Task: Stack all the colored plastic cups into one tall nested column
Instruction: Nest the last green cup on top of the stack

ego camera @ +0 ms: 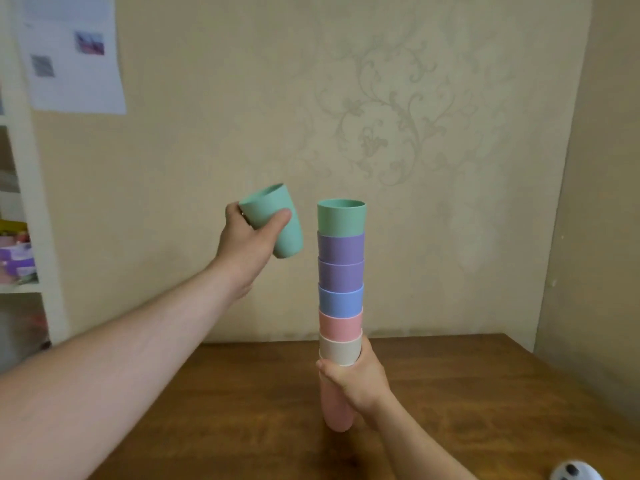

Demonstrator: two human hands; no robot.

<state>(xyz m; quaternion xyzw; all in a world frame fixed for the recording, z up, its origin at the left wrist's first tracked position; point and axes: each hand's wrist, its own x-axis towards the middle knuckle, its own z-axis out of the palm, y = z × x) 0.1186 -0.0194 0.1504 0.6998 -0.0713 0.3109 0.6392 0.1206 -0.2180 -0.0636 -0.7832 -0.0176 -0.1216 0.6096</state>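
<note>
A tall nested column of cups stands upright on the wooden table. From the bottom it goes pink, beige, pink, blue, two purple and a green cup on top. My right hand grips the column low down, around the bottom pink cup and the beige one. My left hand holds a loose green cup in the air, tilted, just left of the column's top and apart from it.
A patterned beige wall is close behind the table. At the far left is a white shelf unit with small items and papers pinned above it. A white object lies at the table's front right corner.
</note>
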